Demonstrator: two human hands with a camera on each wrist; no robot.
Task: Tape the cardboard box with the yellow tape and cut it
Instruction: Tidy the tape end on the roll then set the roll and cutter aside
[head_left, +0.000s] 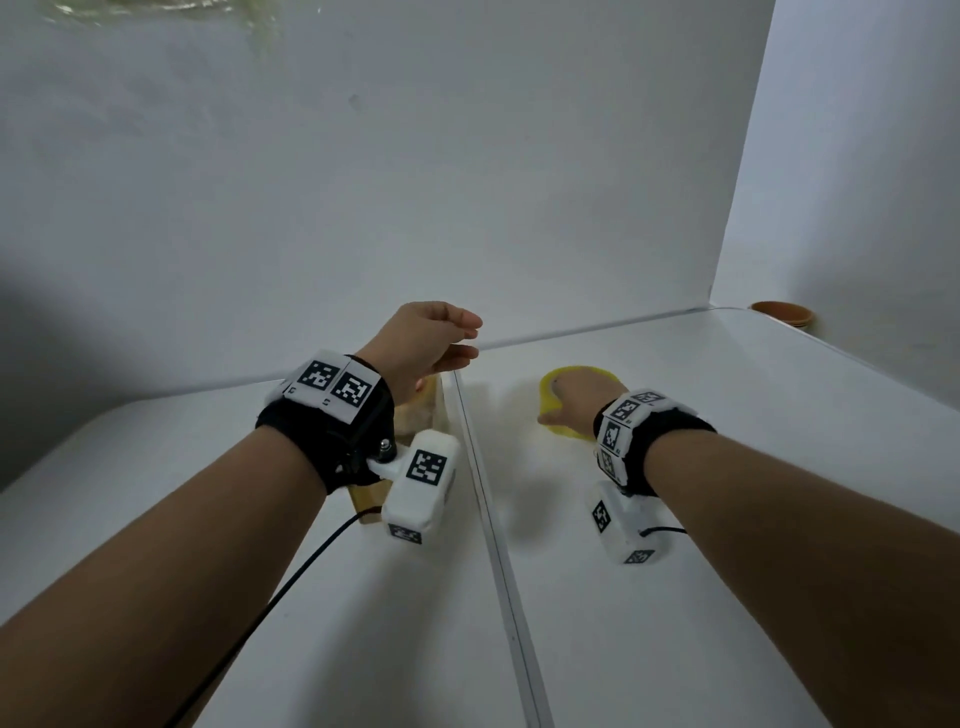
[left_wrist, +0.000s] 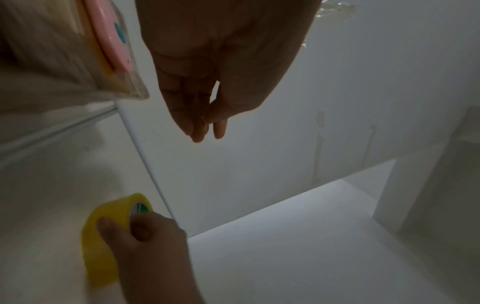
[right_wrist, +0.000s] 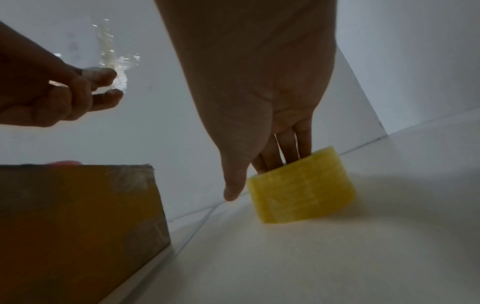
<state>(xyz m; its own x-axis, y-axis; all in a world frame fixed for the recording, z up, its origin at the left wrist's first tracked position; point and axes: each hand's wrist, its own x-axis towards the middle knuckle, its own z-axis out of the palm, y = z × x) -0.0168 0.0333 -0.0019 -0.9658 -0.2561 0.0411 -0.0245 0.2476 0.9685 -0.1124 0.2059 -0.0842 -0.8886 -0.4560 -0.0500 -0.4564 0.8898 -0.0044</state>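
The cardboard box (right_wrist: 75, 222) lies nearest on the white surface (head_left: 675, 597), left of a seam. Right of the box, the right hand (head_left: 574, 402) clamps its fingers (right_wrist: 285, 148) on the yellow tape (right_wrist: 302, 185). Above the box's far end, the left hand (head_left: 423, 343) hangs, fingers (left_wrist: 197, 123) loose, empty. Only the left wrist view shows a pink object (left_wrist: 109, 35) atop the box.

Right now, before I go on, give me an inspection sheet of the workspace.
Surface: white table, seam down the middle.
Job's things: box left of the seam; yellow tape flat on the table right of it.
Clutter: pink item on the box; brown dish at far right edge.
Hands: left hand above the box, fingers loosely bent, holding nothing; right hand grips the tape, fingers in its core.
Cables: black cable from left wrist.
Surroundings: white walls.
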